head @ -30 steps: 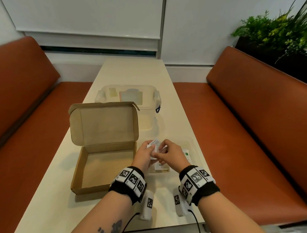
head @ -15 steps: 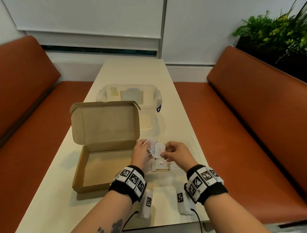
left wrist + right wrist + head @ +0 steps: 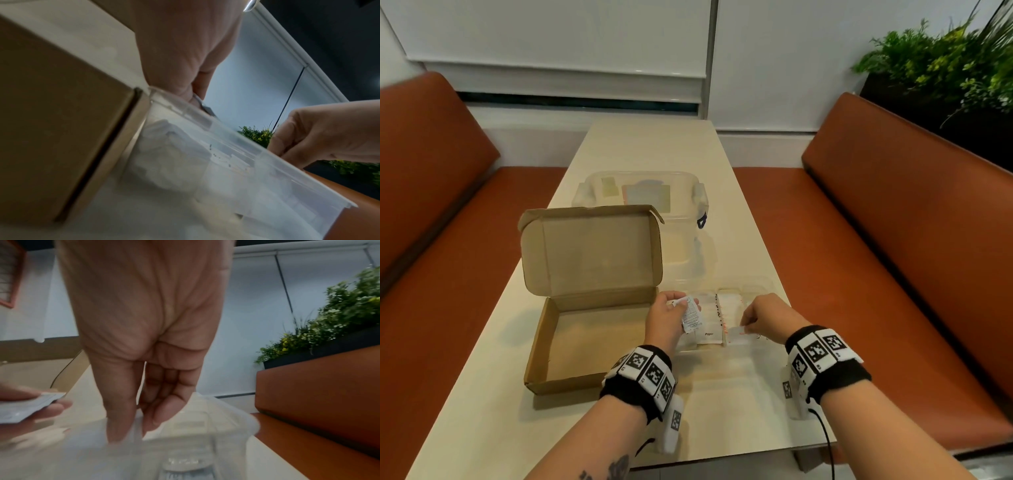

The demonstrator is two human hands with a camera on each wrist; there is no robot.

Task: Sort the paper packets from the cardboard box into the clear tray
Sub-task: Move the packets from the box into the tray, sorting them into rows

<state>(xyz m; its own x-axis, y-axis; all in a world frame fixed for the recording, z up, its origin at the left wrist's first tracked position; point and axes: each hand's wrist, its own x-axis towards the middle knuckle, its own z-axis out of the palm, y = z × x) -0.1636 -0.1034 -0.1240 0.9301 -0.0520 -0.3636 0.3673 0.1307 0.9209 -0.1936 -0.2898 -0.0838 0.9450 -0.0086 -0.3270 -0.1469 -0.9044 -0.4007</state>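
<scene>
Cream table (image 3: 640, 147); both hands' fingers pinching white packets, clear tray (image 3: 760, 284) blurred, half-hidden beneath.

Long cream table (image 3: 654, 147) runs lengthwise between two rust-orange padded benches (image 3: 893, 212), its far end against a white wall (image 3: 774, 51). White roller blinds (image 3: 558, 34) drawn down, a dark strip of window (image 3: 571, 101) showing beneath. Green planter (image 3: 945, 65) behind right bench back; light soft and even.
</scene>
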